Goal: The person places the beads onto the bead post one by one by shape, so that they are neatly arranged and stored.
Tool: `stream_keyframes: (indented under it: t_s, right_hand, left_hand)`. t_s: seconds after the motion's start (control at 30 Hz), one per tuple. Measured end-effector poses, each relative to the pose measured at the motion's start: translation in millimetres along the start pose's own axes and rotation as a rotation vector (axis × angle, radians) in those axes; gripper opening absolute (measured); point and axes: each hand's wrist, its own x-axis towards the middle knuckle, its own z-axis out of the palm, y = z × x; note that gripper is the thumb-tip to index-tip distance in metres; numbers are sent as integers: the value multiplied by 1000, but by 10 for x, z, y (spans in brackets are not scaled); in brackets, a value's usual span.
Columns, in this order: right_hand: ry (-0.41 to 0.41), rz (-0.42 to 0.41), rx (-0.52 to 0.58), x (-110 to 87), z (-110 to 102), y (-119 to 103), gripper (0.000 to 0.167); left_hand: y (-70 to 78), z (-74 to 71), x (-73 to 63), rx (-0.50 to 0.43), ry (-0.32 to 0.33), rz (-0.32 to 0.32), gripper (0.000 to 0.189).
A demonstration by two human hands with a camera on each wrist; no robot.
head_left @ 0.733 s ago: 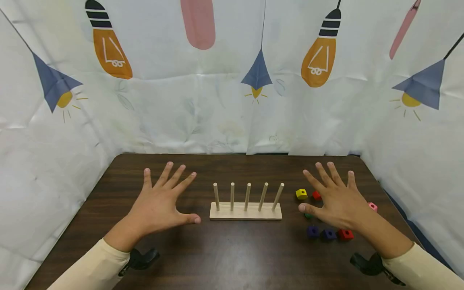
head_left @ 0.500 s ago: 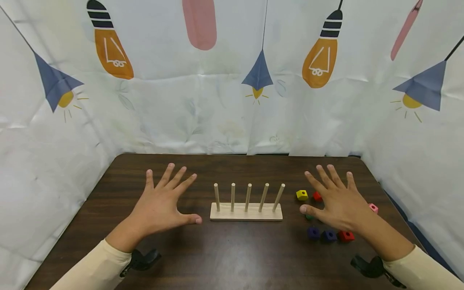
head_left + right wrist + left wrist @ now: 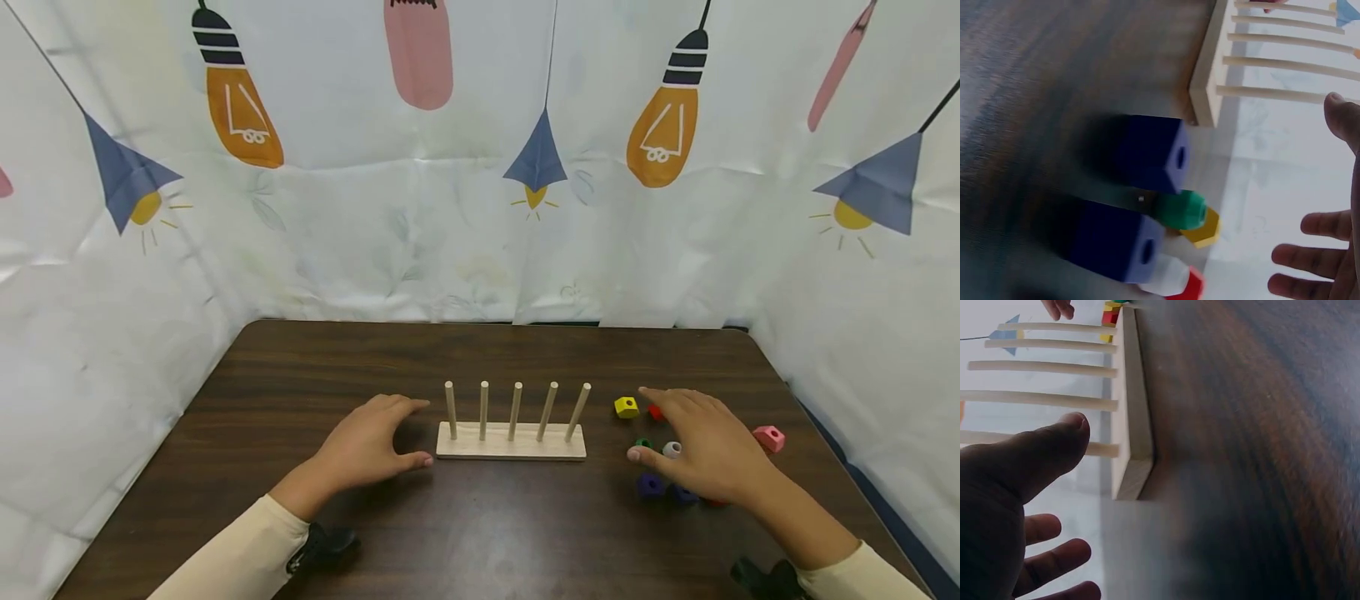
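Observation:
A pale wooden peg stand (image 3: 510,448) with several upright pegs sits mid-table, nothing on its pegs. Just left of it is my left hand (image 3: 356,450), thumb and fingers apart, holding nothing. My right hand (image 3: 708,446) hovers over the loose beads with spread thumb and holds nothing. Around it lie a yellow bead (image 3: 626,407), a red bead (image 3: 656,412), a green bead (image 3: 1182,210), a white bead (image 3: 672,450) and a pinkish-red bead (image 3: 769,438). Two dark blue cube beads (image 3: 1154,153) lie nearer me. Another red bead is mostly hidden under the right hand.
The dark wood-grain table (image 3: 465,533) carries the stand and beads. A white curtain (image 3: 337,233) printed with lamps and bulbs hangs behind the table and along both sides.
Both hands have lowered from a raised, spread-finger pose. The left hand moved right toward the stand; the right hand came down over the beads, its fingers less spread.

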Motion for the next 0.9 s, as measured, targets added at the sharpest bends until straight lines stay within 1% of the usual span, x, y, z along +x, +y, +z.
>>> stream_keyframes:
  t_s: [0.2,0.43,0.53,0.67,0.77,0.9]
  right_hand:
    - [20,-11,-11,-94,107,24,84]
    - [26,-7,18,-207,190,29,76]
    - [35,-18,33,-257,232,41,70]
    - [52,-69,57,-317,282,63,60]
    - [38,-104,76,-347,310,78,54]
    - [9,-151,81,-369,339,102,44]
  left_hand:
    - [-12,145,77,-45,-4,23,74]
    - [-11,237,120,-78,-4,38,72]
    - [-20,284,137,-92,-10,46,69]
    - [-27,335,163,-86,5,77,64]
    - [-24,351,176,-75,28,107,60]
    - [-22,359,185,-66,34,133,54]
